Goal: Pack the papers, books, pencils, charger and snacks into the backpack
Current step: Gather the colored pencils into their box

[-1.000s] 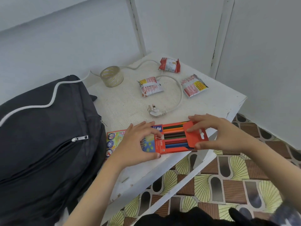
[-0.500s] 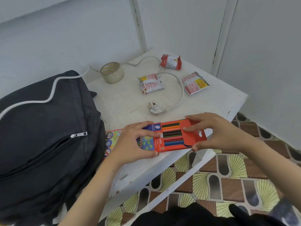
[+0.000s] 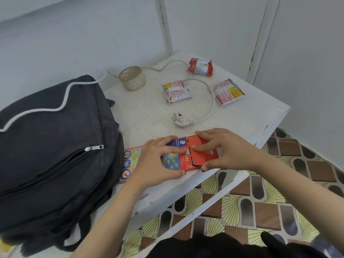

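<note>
A red and blue pencil box (image 3: 183, 161) lies near the front edge of the white table (image 3: 149, 112). My left hand (image 3: 156, 162) grips its left end, thumb on the near edge. My right hand (image 3: 227, 151) holds the red flap folded over the pencils, which are almost hidden. Under the box lies a colourful book (image 3: 130, 162). The black backpack (image 3: 52, 155) stands at the left with its front zip shut. A white charger plug (image 3: 180, 121) with its cable lies behind the box. Three snack packets (image 3: 200, 67) (image 3: 176, 91) (image 3: 227, 92) lie further back.
A roll of clear tape (image 3: 132, 81) stands at the back of the table beside the cable. Grey walls close in behind and to the right. Patterned floor (image 3: 260, 202) shows beyond the table's front right edge.
My right hand has moved left with the red flap, which now covers the pencils that were showing before. My left hand has stayed on the box.
</note>
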The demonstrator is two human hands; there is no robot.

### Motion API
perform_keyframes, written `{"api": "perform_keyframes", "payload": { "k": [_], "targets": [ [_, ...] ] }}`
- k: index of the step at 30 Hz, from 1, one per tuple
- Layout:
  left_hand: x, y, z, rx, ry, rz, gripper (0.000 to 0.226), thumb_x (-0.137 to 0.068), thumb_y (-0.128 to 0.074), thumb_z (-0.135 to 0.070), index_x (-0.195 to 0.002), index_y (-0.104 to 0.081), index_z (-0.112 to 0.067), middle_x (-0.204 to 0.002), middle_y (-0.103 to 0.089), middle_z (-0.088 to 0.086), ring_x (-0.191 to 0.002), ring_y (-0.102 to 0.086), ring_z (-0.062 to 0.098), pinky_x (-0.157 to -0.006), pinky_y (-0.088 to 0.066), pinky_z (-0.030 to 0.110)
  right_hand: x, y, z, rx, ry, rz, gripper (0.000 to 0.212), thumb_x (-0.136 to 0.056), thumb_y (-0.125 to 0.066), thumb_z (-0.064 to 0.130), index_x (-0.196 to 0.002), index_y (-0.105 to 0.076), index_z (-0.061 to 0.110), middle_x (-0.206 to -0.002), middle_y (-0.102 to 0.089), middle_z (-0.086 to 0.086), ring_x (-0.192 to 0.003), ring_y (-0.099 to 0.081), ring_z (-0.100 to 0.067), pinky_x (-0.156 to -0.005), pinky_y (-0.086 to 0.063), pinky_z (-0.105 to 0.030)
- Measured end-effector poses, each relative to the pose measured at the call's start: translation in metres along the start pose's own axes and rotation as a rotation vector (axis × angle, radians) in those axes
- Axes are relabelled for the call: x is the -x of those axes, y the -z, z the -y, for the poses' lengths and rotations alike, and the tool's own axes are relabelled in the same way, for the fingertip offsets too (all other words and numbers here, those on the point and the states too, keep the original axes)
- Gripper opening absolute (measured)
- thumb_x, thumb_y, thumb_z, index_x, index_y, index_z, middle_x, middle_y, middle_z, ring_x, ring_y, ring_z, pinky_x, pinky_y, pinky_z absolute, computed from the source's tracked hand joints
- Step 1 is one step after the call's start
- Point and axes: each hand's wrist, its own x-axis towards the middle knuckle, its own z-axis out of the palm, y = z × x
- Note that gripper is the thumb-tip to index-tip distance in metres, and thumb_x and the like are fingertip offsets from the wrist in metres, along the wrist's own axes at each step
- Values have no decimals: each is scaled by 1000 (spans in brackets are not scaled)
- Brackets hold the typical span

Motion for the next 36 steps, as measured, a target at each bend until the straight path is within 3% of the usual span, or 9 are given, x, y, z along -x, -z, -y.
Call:
{"api": "perform_keyframes", "payload": {
  "k": [7,11,14,18,21,24,29,32,36],
  "targets": [
    [3,1,1,-16,10,15,50,-53,-66,-64,-102,-53,-62,-135,-49,-14,-117,-45,1,-105,-32,44,-3,-6,3,3,15,19,69,-65,-60,65,-126,-58,32,-147,-40,-3,-133,-37,-17,-102,-19,-25],
    [5,4,3,-39,47,81,50,-54,-64,-68,-101,-50,-67,-136,-39,-24,-121,-34,-6,-111,-25,45,-1,-5,2,-79,-1,19,66,-68,-70,59,-129,-53,38,-152,-29,5,-137,-23,-7,-106,-14,-21],
    [11,10,3,2,84,115,53,-55,-70,-62,-104,-49,-66,-135,-22,-37,-125,-15,-20,-117,-3,37,3,-4,-1,-197,7,5,71,-66,-71,62,-130,-44,48,-151,-26,13,-127,-17,12,-108,-14,-18],
    [25,18,12,-103,103,102,59,-56,-62,-70,-111,-42,-68,-137,-14,-37,-137,1,-6,-111,16,32,5,-5,-9,-186,-11,-17,78,-62,-59,74,-132,-31,53,-145,-34,19,-123,-16,21,-103,-2,-5],
    [31,22,18,-65,132,92,60,-58,-59,-69,-113,-37,-71,-133,-18,-41,-138,-14,-2,-116,9,38,4,-6,-14,-144,-12,-7,85,-59,-52,77,-136,-39,44,-142,-34,24,-127,-17,17,-104,1,-6],
    [31,22,19,-39,137,71,51,-58,-61,-68,-106,-47,-70,-131,-26,-41,-129,-29,-4,-117,-9,49,2,-8,-13,-119,16,1,89,-58,-50,79,-137,-40,39,-139,-29,30,-127,-13,17,-101,5,-1],
    [28,25,17,-7,152,67,46,-54,-63,-66,-99,-53,-64,-124,-28,-44,-114,-23,-25,-112,-23,53,-2,-8,-9,-95,-14,-10,96,-54,-54,79,-137,-43,33,-135,-29,30,-128,-15,14,-107,-1,-15],
    [25,26,12,5,154,99,47,-52,-63,-66,-98,-53,-64,-123,-28,-44,-115,-29,-16,-113,-21,52,-4,-11,-3,-82,-5,-4,93,-58,-61,78,-137,-43,32,-133,-28,30,-130,-17,12,-108,0,-16],
    [23,24,7,-9,145,105,49,-51,-66,-63,-99,-55,-59,-129,-35,-31,-127,-33,1,-117,-7,45,-6,-18,5,-102,4,-16,92,-60,-65,71,-138,-44,27,-138,-37,22,-123,-18,15,-107,-2,-14]
  ]
}}
